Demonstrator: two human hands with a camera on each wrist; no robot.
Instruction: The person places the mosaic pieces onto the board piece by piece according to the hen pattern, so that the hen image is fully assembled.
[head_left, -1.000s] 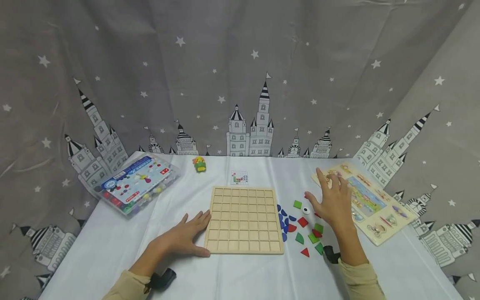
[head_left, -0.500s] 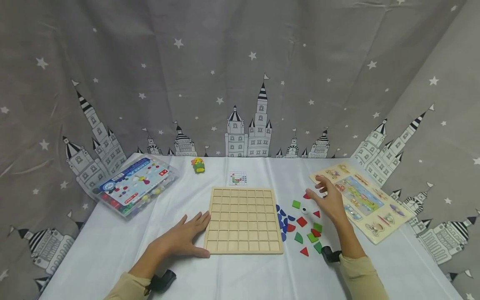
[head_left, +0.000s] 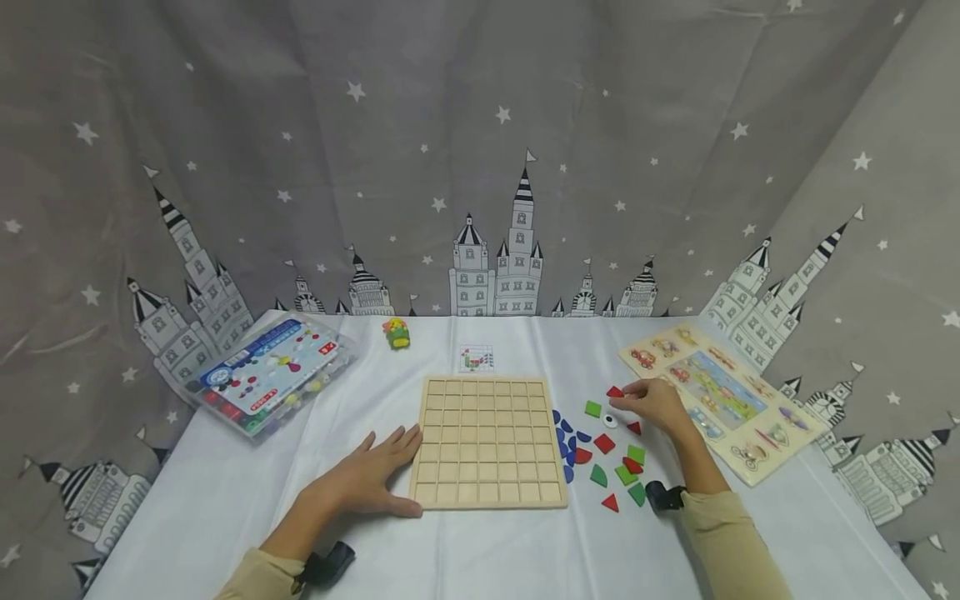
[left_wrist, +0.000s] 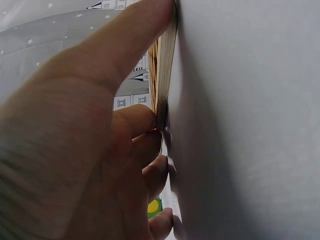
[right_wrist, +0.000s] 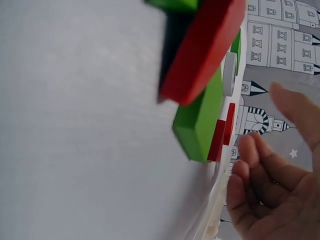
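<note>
My left hand (head_left: pixel 371 475) rests on the white cloth at the left edge of a square wooden grid board (head_left: pixel 487 443), thumb and fingertips touching its rim. In the left wrist view the thumb (left_wrist: pixel 125 42) lies against the board's side (left_wrist: pixel 168 60). My right hand (head_left: pixel 656 404) is low over the cloth, its fingertips beside a red wooden piece (head_left: pixel 615 392). The right wrist view shows its thumb and fingers apart; whether they touch the piece is unclear. Nearby lie a green square (head_left: pixel 592 409), a white disc with a black dot (head_left: pixel 610 422) and a red square (head_left: pixel 603 443).
Blue half-round pieces (head_left: pixel 567 446) line the board's right edge. A small pattern card (head_left: pixel 477 358) lies behind the board. Further out are a clear plastic box (head_left: pixel 273 375), a small toy figure (head_left: pixel 396 332) and a picture puzzle board (head_left: pixel 723 400). A printed curtain (head_left: pixel 337 133) hangs behind.
My right hand has come down toward the red piece at the back of the loose pieces, its thumb and fingers drawing closer together. The left hand stays against the board.
</note>
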